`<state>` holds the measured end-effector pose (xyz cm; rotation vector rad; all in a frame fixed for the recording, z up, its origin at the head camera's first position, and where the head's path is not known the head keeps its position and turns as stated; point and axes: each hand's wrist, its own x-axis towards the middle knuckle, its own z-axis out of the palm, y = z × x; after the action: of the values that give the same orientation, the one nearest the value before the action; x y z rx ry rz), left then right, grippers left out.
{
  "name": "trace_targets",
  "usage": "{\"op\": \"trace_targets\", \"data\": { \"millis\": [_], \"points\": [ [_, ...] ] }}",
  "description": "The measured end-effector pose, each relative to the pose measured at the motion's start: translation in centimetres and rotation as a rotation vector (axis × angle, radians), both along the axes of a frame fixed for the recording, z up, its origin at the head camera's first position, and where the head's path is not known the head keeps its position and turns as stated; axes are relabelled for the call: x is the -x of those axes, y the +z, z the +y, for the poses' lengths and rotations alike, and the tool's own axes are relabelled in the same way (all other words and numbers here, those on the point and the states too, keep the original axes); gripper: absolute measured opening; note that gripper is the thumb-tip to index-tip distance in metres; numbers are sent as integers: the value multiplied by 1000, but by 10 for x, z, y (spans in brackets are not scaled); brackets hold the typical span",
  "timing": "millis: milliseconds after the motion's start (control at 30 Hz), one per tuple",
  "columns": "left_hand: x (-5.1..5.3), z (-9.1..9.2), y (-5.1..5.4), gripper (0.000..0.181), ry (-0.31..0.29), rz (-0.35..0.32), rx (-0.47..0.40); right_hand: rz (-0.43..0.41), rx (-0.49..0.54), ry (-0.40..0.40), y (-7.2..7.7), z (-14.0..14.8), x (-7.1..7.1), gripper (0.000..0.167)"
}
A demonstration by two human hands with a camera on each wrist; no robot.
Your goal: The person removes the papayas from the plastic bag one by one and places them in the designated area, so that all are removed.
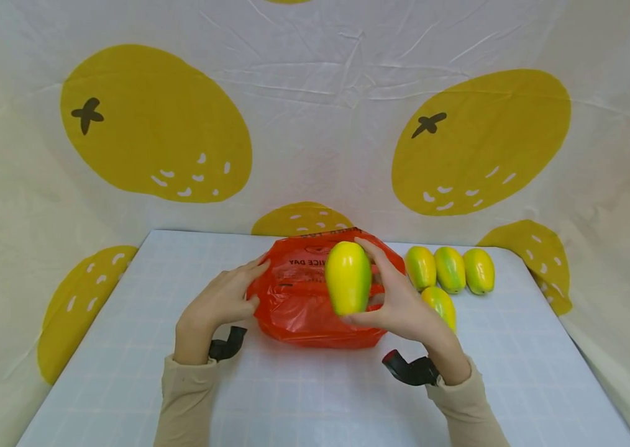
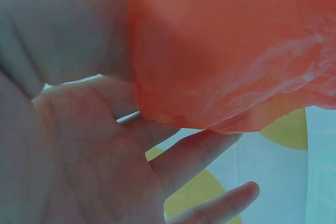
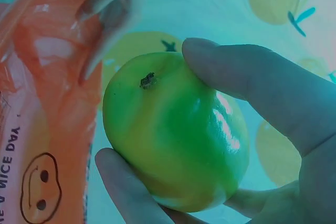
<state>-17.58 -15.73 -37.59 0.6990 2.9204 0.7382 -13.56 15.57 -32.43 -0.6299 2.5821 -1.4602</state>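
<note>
A red plastic bag (image 1: 315, 323) with black print and a smiley face lies on the table in the middle of the head view. My left hand (image 1: 220, 298) touches its left side, with thumb and fingers spread apart; in the left wrist view the red plastic (image 2: 226, 40) hides the tips of some fingers, while the little finger stretches free. A glossy yellow-green mango (image 1: 348, 278) is in my right hand (image 1: 404, 307), held above the bag's right half. The right wrist view shows thumb and fingers round the mango (image 3: 173, 135), its dark stem scar facing the camera.
Several more yellow-green mangoes (image 1: 450, 270) lie on the white table (image 1: 315, 403) just right of the bag. Behind the table hangs a pale cloth (image 1: 315, 143) printed with large yellow fruit. A black wrist device (image 1: 412, 369) sits at my right cuff.
</note>
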Motion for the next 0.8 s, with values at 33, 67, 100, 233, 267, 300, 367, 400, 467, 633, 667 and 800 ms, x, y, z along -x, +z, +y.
{"op": "trace_targets", "data": {
  "millis": [33, 67, 100, 233, 267, 300, 367, 400, 467, 633, 667, 800],
  "points": [
    [0, 0, 0, 67, 2, -4, -3, 7, 6, 0, 1, 3, -2, 112],
    [0, 0, 0, 67, 3, -5, -3, 13, 9, -1, 2, 6, -4, 112],
    [0, 0, 0, 67, 5, -6, -3, 9, 18, -1, 3, 9, -6, 112],
    [0, 1, 0, 67, 7, -9, -6, 14, 23, -11, 5, 23, -13, 111],
    [0, 1, 0, 67, 7, -9, -7, 13, 31, -10, 6, 27, -14, 111],
    [0, 1, 0, 67, 6, -9, -7, 11, 34, -13, 6, 32, -15, 111],
    [0, 1, 0, 67, 5, -8, -7, 27, 23, -21, 6, 41, -15, 112],
    [0, 1, 0, 66, 5, -6, -5, 30, 21, -26, 6, 45, -15, 113],
    [0, 1, 0, 66, 5, -5, -2, 27, 23, -32, 5, 55, -15, 115],
    [-1, 1, 1, 66, 10, -12, 1, 44, 22, -55, 4, 74, -16, 114],
    [-1, 1, 1, 66, 12, -15, 0, 55, 23, -62, 4, 78, -17, 114],
    [-1, 1, 1, 67, 19, -26, -3, 110, 19, -72, 2, 90, -18, 114]
  ]
}}
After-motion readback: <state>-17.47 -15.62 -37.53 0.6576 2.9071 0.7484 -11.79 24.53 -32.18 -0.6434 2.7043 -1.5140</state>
